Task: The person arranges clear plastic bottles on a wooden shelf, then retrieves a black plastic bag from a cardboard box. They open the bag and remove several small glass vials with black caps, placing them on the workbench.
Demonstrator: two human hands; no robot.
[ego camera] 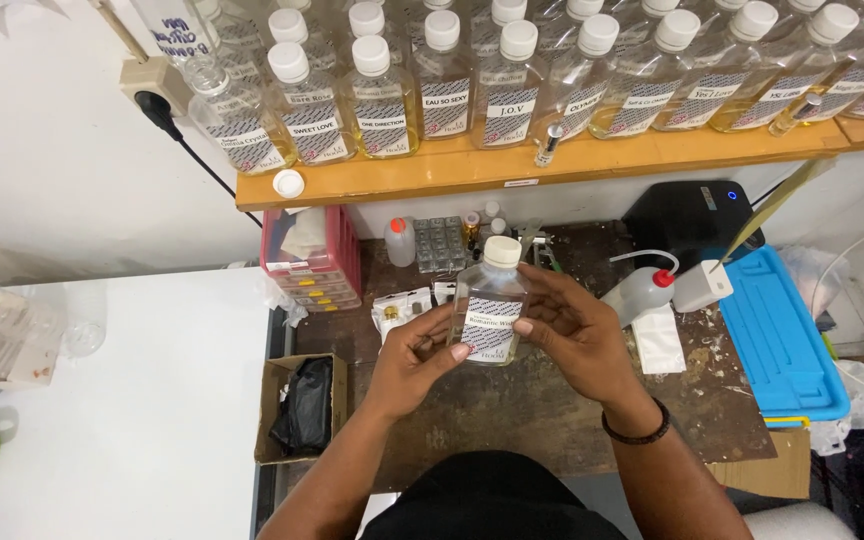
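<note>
Over brown desk [552,400], both hands [497,350] clasp clear white-capped labelled bottle [490,305].

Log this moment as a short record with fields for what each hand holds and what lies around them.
held item: clear square glass bottle with white cap, upright, patterned label facing the camera
left hand: grips the bottle's lower left side
right hand: wraps its right side; black band on the wrist
surface: worn brown worktable
right of hands: white squeeze bottle with red nozzle, blue plastic tray
above: wooden shelf lined with similar capped bottles
</note>
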